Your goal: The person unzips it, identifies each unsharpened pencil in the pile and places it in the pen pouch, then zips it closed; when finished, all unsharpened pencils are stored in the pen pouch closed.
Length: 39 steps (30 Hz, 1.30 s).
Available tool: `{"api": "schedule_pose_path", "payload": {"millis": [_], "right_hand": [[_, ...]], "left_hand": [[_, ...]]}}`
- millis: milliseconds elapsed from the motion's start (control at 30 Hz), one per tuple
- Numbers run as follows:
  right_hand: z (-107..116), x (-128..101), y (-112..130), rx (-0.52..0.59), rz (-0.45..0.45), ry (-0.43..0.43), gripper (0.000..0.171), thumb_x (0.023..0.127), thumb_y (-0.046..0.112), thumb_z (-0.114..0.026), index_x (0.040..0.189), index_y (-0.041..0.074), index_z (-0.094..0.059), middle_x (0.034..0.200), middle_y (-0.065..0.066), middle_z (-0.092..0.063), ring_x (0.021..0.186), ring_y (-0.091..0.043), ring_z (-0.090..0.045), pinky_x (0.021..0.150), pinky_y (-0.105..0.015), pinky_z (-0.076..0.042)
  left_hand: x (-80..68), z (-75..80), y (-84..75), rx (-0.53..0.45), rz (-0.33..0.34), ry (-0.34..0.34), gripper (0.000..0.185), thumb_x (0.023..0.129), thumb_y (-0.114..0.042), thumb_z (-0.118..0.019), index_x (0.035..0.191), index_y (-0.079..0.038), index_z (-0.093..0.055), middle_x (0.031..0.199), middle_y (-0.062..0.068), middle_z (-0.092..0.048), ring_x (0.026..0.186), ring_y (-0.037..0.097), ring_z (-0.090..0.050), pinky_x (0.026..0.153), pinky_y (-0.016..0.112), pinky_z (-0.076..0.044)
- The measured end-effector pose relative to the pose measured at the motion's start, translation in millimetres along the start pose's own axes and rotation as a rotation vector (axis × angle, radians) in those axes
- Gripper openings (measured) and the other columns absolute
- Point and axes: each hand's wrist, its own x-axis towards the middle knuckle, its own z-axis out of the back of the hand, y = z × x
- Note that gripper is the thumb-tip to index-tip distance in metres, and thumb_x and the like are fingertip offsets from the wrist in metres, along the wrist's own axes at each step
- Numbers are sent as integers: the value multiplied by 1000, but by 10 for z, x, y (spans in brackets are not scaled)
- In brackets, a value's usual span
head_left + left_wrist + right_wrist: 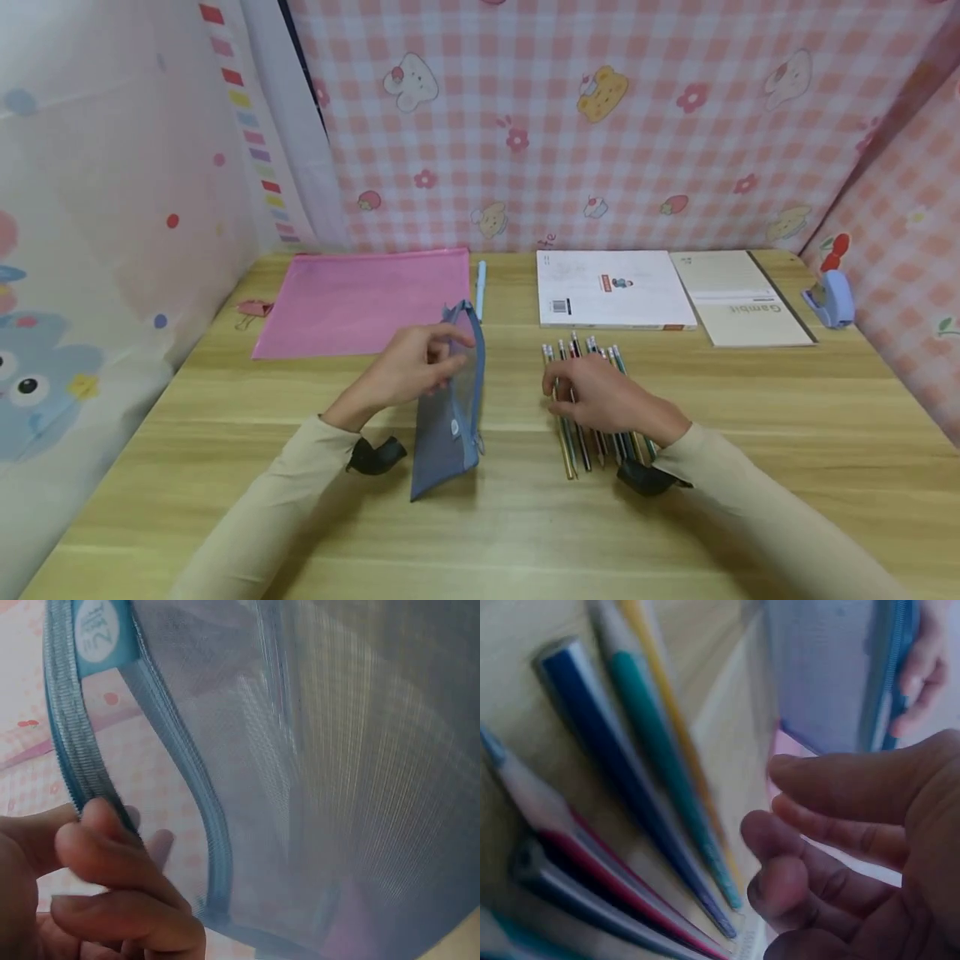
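The left hand pinches the upper edge of a blue mesh pencil pouch that stands upright on the counter; the left wrist view shows thumb and fingers curled round the zipper band, holding the mouth up. The right hand lies over a row of pencils just to the right of the pouch, its fingers bent down over their upper halves; in the right wrist view the fingers are curled just above the shafts, and whether they already clasp one I cannot tell. The pencils lie side by side on the counter, tips pointing away from the person, near the pouch but not touching it. I judge the step in hand to be the gathering of pencils while the pouch is held ready. The next move seems to call for closing the right fingers firmly on one or a few shafts, lifting them free of the row without scattering the others, and aiming them at the narrow opening, which the left hand would need to keep spread and steady. Farther back lie a pink folder, a light blue pen beside it, a white booklet and a beige notebook.
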Motion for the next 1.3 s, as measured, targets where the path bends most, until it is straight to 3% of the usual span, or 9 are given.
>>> {"api": "schedule_pose_path", "payload": {"millis": [233, 467, 667, 867, 967, 1067, 1167, 1300], "right_hand": [[-119, 91, -37, -54, -79, 47, 15, 82, 10, -79, 92, 9, -68, 74, 0, -69, 65, -6, -59, 60, -24, -50], [-147, 155, 98, -78, -158, 28, 13, 76, 3, -75, 85, 8, -68, 65, 1, -60, 57, -10, -51, 52, -22, -42], [-159, 221, 134, 13, -282, 52, 29, 70, -1, -72, 97, 11, -74, 61, 0, -50, 51, -10, -38, 48, -22, -33], [-63, 229, 127, 190, -315, 30, 36, 74, 3, -75, 109, 13, -75, 71, -4, -69, 52, -10, -52, 49, -23, -41], [37, 222, 150, 322, -310, -51, 43, 75, 2, -71, 116, 14, -74, 68, -5, -72, 50, -7, -48, 48, -22, -36], [121, 234, 201, 515, -293, -192, 45, 78, 1, -67, 120, 16, -73, 72, -7, -75, 49, -7, -39, 47, -23, -30], [123, 280, 278, 700, -269, -341, 42, 83, 2, -66, 122, 18, -72, 80, -12, -76, 47, -7, -38, 47, -23, -32], [6, 379, 391, 761, -246, -479, 40, 85, 5, -66, 122, 17, -71, 84, -14, -76, 47, -7, -44, 48, -23, -35]], "left_hand": [[-6, -57, 12, -130, 26, 27, 29, 98, -12, -62, 127, -8, -63, 60, 0, -52, 51, 13, -52, 48, 27, -45], [-58, -120, 64, -101, -62, 13, 29, 97, -7, -61, 126, -1, -62, 58, -1, -52, 49, 10, -52, 47, 23, -45], [-80, -161, 45, -46, -138, 29, 34, 96, -2, -56, 130, -1, -58, 57, -2, -49, 48, 10, -52, 47, 23, -44], [-89, -192, 26, 7, -185, 5, 39, 97, -2, -56, 135, 1, -52, 56, -1, -51, 49, 8, -53, 48, 22, -44], [-82, -208, 31, 28, -194, -30, 40, 97, -3, -57, 136, 2, -51, 57, 1, -54, 48, 7, -52, 46, 22, -43], [-81, -231, 32, 35, -188, -71, 41, 97, -3, -58, 137, 2, -51, 58, 2, -55, 47, 6, -51, 44, 21, -42], [-83, -260, 18, 25, -183, -120, 42, 97, -2, -57, 138, 1, -52, 59, 2, -57, 48, 6, -52, 44, 20, -41], [-73, -310, -11, 17, -197, -184, 43, 96, -1, -58, 139, 3, -52, 59, 4, -58, 47, 6, -51, 44, 20, -41]]}}
